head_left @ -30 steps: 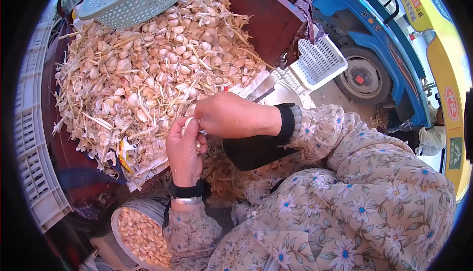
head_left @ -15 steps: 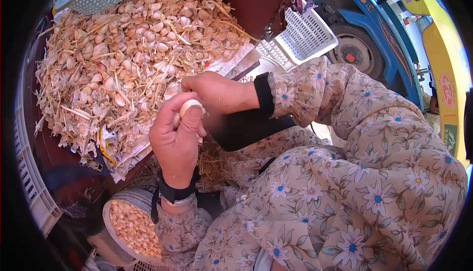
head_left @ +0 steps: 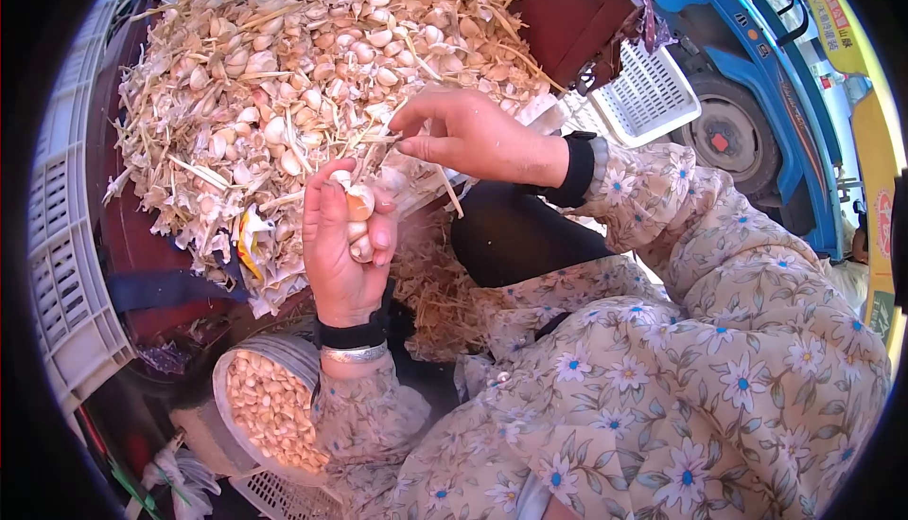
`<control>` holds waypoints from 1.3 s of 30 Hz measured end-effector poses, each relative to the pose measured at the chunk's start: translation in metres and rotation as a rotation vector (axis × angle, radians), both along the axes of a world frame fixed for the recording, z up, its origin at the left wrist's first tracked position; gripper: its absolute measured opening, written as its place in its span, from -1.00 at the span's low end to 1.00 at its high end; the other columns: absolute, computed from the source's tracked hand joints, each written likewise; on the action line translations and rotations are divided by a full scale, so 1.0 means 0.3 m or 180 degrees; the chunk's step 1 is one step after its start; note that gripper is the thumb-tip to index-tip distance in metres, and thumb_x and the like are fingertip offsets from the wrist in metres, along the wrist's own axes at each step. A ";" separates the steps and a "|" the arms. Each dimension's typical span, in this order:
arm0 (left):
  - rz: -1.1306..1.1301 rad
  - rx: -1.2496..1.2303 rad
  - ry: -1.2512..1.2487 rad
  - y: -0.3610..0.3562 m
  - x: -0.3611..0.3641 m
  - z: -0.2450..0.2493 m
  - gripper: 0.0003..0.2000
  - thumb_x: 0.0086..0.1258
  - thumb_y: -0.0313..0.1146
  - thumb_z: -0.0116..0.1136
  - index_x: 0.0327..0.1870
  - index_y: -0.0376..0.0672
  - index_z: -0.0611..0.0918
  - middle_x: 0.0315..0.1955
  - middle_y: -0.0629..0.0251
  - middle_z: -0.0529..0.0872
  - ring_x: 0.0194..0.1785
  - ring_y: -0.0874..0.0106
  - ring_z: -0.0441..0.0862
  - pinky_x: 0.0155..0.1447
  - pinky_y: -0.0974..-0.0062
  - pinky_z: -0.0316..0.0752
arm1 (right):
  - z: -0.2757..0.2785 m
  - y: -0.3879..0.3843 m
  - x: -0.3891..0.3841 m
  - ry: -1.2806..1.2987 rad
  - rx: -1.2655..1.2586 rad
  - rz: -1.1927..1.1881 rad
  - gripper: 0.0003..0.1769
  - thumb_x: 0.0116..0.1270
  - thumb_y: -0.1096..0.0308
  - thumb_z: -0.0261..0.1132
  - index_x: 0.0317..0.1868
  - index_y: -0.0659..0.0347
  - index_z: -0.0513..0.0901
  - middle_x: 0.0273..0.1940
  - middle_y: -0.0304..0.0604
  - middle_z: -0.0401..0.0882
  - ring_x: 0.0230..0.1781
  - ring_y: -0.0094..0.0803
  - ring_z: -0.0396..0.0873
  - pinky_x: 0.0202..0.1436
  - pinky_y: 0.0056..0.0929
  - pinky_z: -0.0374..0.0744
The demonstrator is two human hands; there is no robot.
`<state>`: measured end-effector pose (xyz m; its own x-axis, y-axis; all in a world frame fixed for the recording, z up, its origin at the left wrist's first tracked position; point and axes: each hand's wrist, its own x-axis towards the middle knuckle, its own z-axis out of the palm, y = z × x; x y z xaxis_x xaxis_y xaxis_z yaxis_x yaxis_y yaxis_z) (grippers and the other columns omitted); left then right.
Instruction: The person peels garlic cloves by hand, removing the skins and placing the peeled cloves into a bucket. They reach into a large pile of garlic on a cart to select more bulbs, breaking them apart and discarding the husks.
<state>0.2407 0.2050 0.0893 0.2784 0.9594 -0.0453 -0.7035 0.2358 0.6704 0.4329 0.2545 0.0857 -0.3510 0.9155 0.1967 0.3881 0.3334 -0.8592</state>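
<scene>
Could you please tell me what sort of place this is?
Probably an outdoor garlic-handling spot, perhaps a yard or roadside. A large heap of garlic cloves and husks, a bucket holding more cloves, and a blue vehicle standing close by suggest it.

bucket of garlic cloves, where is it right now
The bucket is at the lower left of the head view, below the left hand and just left of the floral sleeve.

Smooth garlic cloves (head_left: pixel 360 206), rough papery husks (head_left: pixel 172 206), matt plastic basket (head_left: pixel 653 92), cloth sleeve (head_left: pixel 374 406), metal bracelet (head_left: pixel 355 354) (rather glossy)
</scene>
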 end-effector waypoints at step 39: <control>0.3444 -0.1080 0.6396 -0.658 -0.985 -0.273 -0.79 0.29 -0.34 0.15 -0.14 -0.23 0.50 -0.29 0.14 0.62 -0.30 0.36 0.56 -0.19 0.41 0.50 | -0.092 0.294 -0.347 -0.2335 0.1960 0.0487 -0.88 0.12 0.31 0.19 -0.34 0.10 0.57 -0.36 -0.10 0.48 -0.35 -0.12 0.55 -0.33 -0.19 0.49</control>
<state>-0.0549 0.0077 0.0075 -0.7396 0.5734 0.3525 0.6700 0.5776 0.4664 0.3287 0.3428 0.0581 -0.6843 0.6596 0.3109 0.6731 0.7354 -0.0787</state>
